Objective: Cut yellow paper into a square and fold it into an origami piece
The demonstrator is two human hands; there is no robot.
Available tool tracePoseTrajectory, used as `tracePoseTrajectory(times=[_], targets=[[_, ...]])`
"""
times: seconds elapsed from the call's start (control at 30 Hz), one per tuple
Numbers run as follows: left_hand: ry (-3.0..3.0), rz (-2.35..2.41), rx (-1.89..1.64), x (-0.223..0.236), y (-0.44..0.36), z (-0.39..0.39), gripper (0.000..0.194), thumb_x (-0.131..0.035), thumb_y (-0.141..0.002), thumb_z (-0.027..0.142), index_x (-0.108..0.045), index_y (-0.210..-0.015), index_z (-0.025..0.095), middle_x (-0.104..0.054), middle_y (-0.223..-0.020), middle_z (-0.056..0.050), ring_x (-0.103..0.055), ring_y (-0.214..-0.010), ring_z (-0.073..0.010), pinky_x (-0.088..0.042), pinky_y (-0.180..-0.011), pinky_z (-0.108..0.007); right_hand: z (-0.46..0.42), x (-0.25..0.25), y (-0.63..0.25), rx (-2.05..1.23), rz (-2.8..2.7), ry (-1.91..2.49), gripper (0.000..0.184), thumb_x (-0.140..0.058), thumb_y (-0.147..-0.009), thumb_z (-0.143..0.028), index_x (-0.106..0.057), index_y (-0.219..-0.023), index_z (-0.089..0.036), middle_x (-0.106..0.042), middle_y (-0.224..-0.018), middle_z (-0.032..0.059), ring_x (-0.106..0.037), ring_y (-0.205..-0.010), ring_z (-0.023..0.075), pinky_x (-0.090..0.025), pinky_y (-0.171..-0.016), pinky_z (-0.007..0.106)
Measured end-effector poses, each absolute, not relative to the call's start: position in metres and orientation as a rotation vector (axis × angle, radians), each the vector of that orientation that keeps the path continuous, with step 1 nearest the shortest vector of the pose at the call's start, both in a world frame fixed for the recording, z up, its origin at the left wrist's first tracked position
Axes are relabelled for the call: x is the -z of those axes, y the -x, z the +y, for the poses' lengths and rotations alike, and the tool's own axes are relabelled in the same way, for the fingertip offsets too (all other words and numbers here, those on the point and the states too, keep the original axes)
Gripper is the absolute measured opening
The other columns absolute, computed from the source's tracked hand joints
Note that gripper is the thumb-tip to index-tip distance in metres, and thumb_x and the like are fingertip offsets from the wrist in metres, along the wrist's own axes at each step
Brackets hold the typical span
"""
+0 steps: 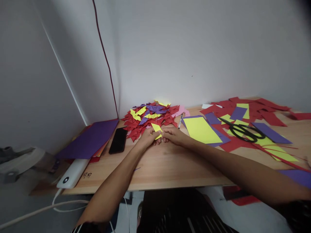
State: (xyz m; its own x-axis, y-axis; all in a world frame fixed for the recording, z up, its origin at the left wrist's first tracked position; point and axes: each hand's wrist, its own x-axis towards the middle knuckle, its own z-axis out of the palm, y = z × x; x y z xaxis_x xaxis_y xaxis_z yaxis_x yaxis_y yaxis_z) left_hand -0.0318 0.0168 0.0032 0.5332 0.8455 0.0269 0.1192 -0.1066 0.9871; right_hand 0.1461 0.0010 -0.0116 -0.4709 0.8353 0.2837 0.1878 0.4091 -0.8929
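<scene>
Above the middle of the wooden table, a small piece of yellow paper (156, 128) is held between both hands. My left hand (147, 137) grips its left and lower side, thumb on top. My right hand (173, 135) pinches at its right edge, the fingers curled together. Just behind the hands lies a heap of folded paper pieces (155, 114) in red, yellow and purple. A yellow paper sheet (204, 130) lies over purple sheets to the right of my right hand. How the held paper is creased is too small to make out.
Black scissors (245, 131) lie among red, yellow and purple paper cuttings at the right. A pen (180, 121) lies beside the heap. Left are a black phone (118, 140), a purple paper stack (93, 139) and a white power bank (73, 173) with a cable. A wall stands behind.
</scene>
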Motion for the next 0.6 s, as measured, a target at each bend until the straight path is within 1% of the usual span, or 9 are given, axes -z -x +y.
tracePoseTrajectory(times=[0.1,0.23,0.3,0.4,0.5,0.6], targets=[[-1.560,0.810,-0.794,-0.006,0.034,0.015,0.036,-0.068,-0.075,0.046,-0.058,-0.071,0.011,-0.059,-0.055,-0.002,-0.051,-0.045,-0.0087,-0.035,-0.045,-0.020,0.001,0.012,-0.147,-1.107,-1.894,0.847,0.039,-0.049,-0.088,-0.051,-0.058,-0.072,-0.017,-0.059,-0.069,0.0018,-0.056,-0.060,0.0109,-0.046,-0.059,0.024],[-1.425,0.719,-0.778,-0.006,0.036,0.015,0.035,-0.069,-0.075,0.045,-0.059,-0.072,0.011,-0.061,-0.061,-0.004,-0.054,-0.049,-0.0096,-0.036,-0.048,-0.021,0.004,0.015,-0.150,-1.222,-1.875,0.825,0.041,-0.049,-0.089,-0.054,-0.059,-0.076,-0.016,-0.057,-0.066,0.0004,-0.053,-0.056,0.0093,-0.042,-0.051,0.021],[-1.434,0.709,-0.759,-0.004,0.036,0.016,0.035,-0.067,-0.076,0.045,-0.059,-0.073,0.011,-0.062,-0.062,-0.005,-0.054,-0.049,-0.0098,-0.036,-0.048,-0.022,0.006,0.017,-0.150,-1.259,-1.879,0.831,0.041,-0.049,-0.089,-0.054,-0.060,-0.078,-0.015,-0.058,-0.066,0.0004,-0.052,-0.055,0.0089,-0.041,-0.049,0.020],[-1.537,0.779,-0.810,0.001,0.034,0.018,0.035,-0.064,-0.078,0.046,-0.058,-0.073,0.012,-0.060,-0.060,-0.004,-0.053,-0.049,-0.0099,-0.036,-0.049,-0.022,0.009,0.020,-0.149,-1.249,-1.866,0.857,0.039,-0.049,-0.089,-0.051,-0.060,-0.077,-0.015,-0.058,-0.067,0.0009,-0.053,-0.056,0.0092,-0.041,-0.048,0.020],[-1.712,0.909,-0.901,0.006,0.031,0.017,0.033,-0.060,-0.080,0.045,-0.057,-0.072,0.013,-0.059,-0.059,-0.002,-0.052,-0.050,-0.0099,-0.037,-0.052,-0.022,0.008,0.021,-0.148,-1.213,-1.842,0.910,0.034,-0.050,-0.088,-0.044,-0.057,-0.071,-0.016,-0.055,-0.062,-0.0012,-0.049,-0.050,0.0078,-0.038,-0.044,0.019],[-1.868,1.046,-0.971,0.008,0.030,0.016,0.031,-0.060,-0.080,0.042,-0.056,-0.068,0.014,-0.057,-0.057,-0.001,-0.049,-0.051,-0.0099,-0.034,-0.052,-0.022,0.006,0.021,-0.146,-1.182,-1.828,0.950,0.030,-0.053,-0.087,-0.039,-0.055,-0.068,-0.017,-0.053,-0.058,-0.0027,-0.045,-0.047,0.0067,-0.037,-0.044,0.019]])
